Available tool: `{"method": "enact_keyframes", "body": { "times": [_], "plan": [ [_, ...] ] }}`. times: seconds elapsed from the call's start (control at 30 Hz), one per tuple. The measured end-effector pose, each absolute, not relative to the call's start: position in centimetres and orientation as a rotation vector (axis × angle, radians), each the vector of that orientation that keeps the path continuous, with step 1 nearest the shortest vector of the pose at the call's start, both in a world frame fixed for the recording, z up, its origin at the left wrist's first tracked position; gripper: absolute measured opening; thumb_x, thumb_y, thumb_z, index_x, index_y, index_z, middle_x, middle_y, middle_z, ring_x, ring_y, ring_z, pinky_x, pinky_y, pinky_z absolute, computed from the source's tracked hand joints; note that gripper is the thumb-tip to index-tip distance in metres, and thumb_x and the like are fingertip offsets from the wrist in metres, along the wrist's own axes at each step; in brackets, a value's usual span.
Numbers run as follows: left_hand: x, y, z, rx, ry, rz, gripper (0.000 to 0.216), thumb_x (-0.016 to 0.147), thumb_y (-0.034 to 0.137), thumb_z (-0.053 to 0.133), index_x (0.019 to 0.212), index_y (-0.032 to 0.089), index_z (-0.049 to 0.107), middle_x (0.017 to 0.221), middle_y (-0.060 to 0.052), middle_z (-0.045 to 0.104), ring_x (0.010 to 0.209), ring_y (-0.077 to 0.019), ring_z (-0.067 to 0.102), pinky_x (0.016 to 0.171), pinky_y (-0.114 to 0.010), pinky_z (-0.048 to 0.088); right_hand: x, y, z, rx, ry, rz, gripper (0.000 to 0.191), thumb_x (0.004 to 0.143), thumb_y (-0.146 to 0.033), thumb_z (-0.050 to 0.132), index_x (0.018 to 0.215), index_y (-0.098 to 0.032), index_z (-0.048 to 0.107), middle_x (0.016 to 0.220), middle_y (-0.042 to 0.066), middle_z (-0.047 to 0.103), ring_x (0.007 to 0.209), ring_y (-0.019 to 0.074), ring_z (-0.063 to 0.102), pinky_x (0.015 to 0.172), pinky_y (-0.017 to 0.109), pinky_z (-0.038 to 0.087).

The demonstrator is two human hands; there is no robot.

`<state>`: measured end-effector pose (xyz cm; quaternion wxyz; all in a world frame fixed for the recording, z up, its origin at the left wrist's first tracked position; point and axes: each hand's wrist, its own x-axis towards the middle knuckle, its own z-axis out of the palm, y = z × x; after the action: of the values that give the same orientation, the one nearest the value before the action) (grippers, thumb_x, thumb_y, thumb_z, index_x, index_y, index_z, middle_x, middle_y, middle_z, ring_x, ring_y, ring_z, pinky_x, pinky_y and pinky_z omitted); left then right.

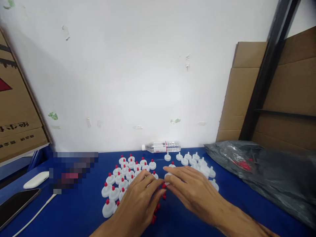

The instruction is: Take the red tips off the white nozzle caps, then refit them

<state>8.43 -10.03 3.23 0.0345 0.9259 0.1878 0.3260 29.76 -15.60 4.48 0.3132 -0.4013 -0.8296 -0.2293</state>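
- The left hand (139,200) and right hand (191,189) meet fingertip to fingertip over a small red plug (164,186); whether either grips it, I cannot tell.
- Just under the fingers lie loose red plugs (155,214).
- Left of them stand the plugged white caps (123,177), right the unplugged caps (197,163); it seems the plugging step, which needs careful aligning.
- Beyond lies a bottle (161,146).

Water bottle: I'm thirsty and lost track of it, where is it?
In the head view, the water bottle lies on its side at the far edge of the blue table, against the white wall, just behind the white caps.
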Motion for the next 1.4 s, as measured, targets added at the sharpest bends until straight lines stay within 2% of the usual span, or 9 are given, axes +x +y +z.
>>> {"method": "enact_keyframes", "body": {
  "times": [0.13,0.27,0.43,0.6,0.7,0.83,1.03,1.2,1.4],
  "plan": [
    [8.4,-10.1,2.9,3.033,0.614,0.764,0.032,0.098,-0.001,0.040,0.116,0.015,0.060,0.106,-0.010,0.065,0.098,-0.0270,0.053,0.087,-0.045,0.053,31.1,-15.2,5.4,-1.212,-2.138,-0.475,0.012,0.100,-0.021,0.054,0.105,-0.022,0.065,0.133,0.011,0.065,0.118,0.0256,0.064,0.096,0.042,0.054],
    [8.3,-10.5,2.9,3.061,0.599,0.593,0.029,0.095,0.000,0.043,0.108,0.016,0.063,0.109,-0.010,0.064,0.105,-0.0289,0.052,0.091,-0.047,0.054,31.8,-15.2,6.4,-1.346,-2.220,-0.318,0.013,0.101,-0.026,0.055,0.102,-0.024,0.068,0.098,0.005,0.070,0.089,0.0215,0.065,0.086,0.039,0.050],
    [8.3,-10.7,3.1,3.083,0.553,0.501,0.031,0.092,-0.001,0.046,0.111,0.016,0.066,0.111,-0.010,0.064,0.110,-0.0279,0.052,0.098,-0.045,0.054,31.7,-15.2,6.1,-1.494,-2.397,-0.168,0.012,0.098,-0.027,0.062,0.088,-0.023,0.067,0.071,-0.002,0.067,0.070,0.0179,0.062,0.094,0.041,0.042],
    [8.5,-10.8,2.8,3.095,0.506,0.687,0.029,0.095,0.004,0.045,0.107,0.017,0.067,0.103,-0.010,0.065,0.106,-0.0269,0.056,0.094,-0.044,0.056,33.1,-15.0,7.0,-1.493,-2.412,-0.206,0.016,0.101,-0.034,0.060,0.099,-0.025,0.073,0.077,0.002,0.073,0.079,0.0222,0.068,0.095,0.042,0.043],
    [8.6,-10.9,2.6,3.112,0.468,0.750,0.030,0.095,0.005,0.045,0.110,0.017,0.067,0.100,-0.011,0.065,0.105,-0.0279,0.056,0.091,-0.045,0.057,34.8,-14.9,8.6,-1.560,-2.319,-0.256,0.020,0.102,-0.034,0.057,0.094,-0.026,0.074,0.075,0.002,0.074,0.077,0.0227,0.070,0.081,0.037,0.047],
    [8.7,-10.9,2.2,3.113,0.486,0.741,0.025,0.094,0.004,0.049,0.105,0.017,0.068,0.101,-0.010,0.065,0.105,-0.0284,0.055,0.091,-0.045,0.056,36.7,-14.5,9.2,-1.855,-2.211,-0.351,0.016,0.097,-0.032,0.064,0.091,-0.025,0.077,0.068,0.003,0.073,0.064,0.0233,0.070,0.062,0.034,0.045],
    [8.8,-10.3,0.9,3.074,0.462,0.787,0.021,0.090,0.002,0.059,0.101,0.019,0.067,0.103,-0.007,0.066,0.103,-0.0291,0.054,0.086,-0.044,0.053,37.3,-13.5,7.3,-1.928,-2.182,-0.405,0.014,0.091,-0.031,0.069,0.093,-0.024,0.080,0.084,0.009,0.077,0.077,0.0296,0.071,0.071,0.039,0.048],
    [8.9,-10.0,0.3,3.054,0.396,0.850,0.028,0.089,-0.005,0.054,0.099,0.019,0.065,0.097,-0.005,0.066,0.099,-0.0262,0.052,0.084,-0.039,0.049,37.3,-13.2,6.6,-1.881,-2.199,-0.382,0.013,0.090,-0.032,0.071,0.089,-0.024,0.080,0.097,0.010,0.075,0.095,0.0313,0.069,0.078,0.041,0.050],
    [9.0,-10.1,0.4,3.081,0.437,0.807,0.025,0.092,-0.002,0.051,0.098,0.019,0.063,0.094,-0.005,0.065,0.097,-0.0261,0.053,0.083,-0.039,0.048,37.3,-13.2,6.5,-1.847,-2.205,-0.333,0.007,0.085,-0.023,0.077,0.078,-0.024,0.078,0.088,0.007,0.076,0.089,0.0304,0.070,0.075,0.040,0.051]
  ]
}}
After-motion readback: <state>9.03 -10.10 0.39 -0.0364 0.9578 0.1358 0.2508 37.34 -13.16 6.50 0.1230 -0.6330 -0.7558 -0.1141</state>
